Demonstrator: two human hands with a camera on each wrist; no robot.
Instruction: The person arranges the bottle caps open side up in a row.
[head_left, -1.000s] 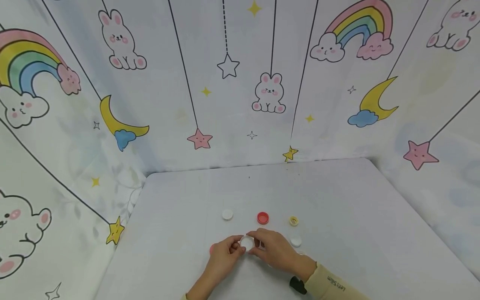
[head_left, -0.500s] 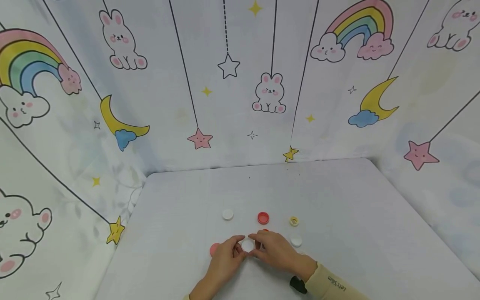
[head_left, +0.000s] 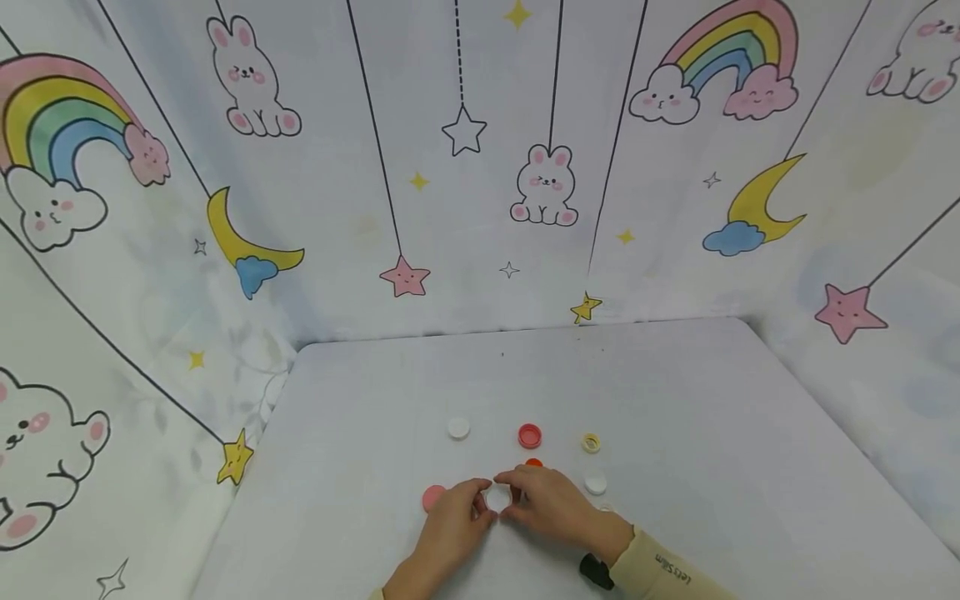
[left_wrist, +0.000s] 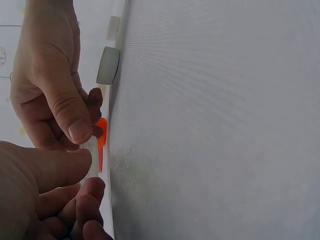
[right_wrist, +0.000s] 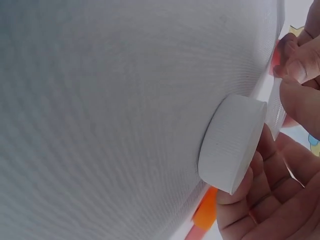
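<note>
Both hands pinch one white bottle cap (head_left: 498,498) between fingertips and thumbs, low in the middle of the head view. My left hand (head_left: 453,518) grips its left edge, and my right hand (head_left: 553,505) grips the right edge. The left wrist view shows the cap's ridged side (left_wrist: 92,159) between the two thumbs. Left of my left hand lies a pink-red cap (head_left: 433,498), partly covered by it. An orange-red cap (head_left: 533,462) peeks out behind my right hand. Close by my right fingers, a white cap (right_wrist: 232,145) rests on the table in the right wrist view.
Farther back on the white table (head_left: 390,383) lie a white cap (head_left: 458,428), a red cap (head_left: 529,436) and a small yellow cap (head_left: 591,442). Another white cap (head_left: 596,482) is right of my right hand. A cartoon-printed curtain (head_left: 330,167) stands around the table.
Both hands have come slightly nearer the person with the cap. Its raised rim showed before; now a flat white face shows. More of the pink-red and orange-red caps is uncovered.
</note>
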